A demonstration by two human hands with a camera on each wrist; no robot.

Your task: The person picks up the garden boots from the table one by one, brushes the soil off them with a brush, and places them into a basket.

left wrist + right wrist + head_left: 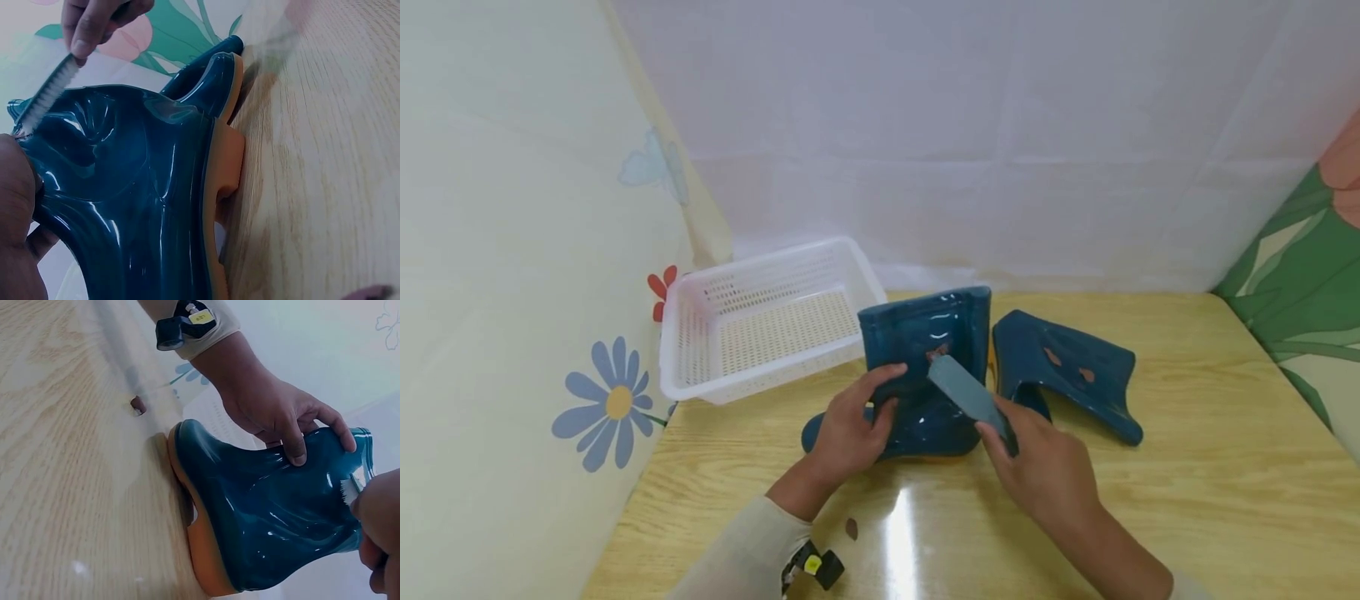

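Note:
A glossy dark teal rain boot point(917, 425) with an orange sole point(226, 159) stands on the table. My left hand point(852, 425) grips its shaft from the left, with thumb and fingers spread over the surface. In my right hand point(1048, 462) is a brush point(966, 390) with a grey-blue back and white bristles point(53, 94). The bristle end meets the upper shaft beside a reddish-brown patch point(937, 352). To the right, a second teal boot point(1075, 367) lies tipped over with two brown patches on its shaft.
A white perforated plastic basket point(775, 367) sits behind on the left, close to the upright boot. One small brown piece point(852, 528) lies on the wooden table point(1210, 500) near my left sleeve. A pale cloth wall point(1000, 150) rises behind the table.

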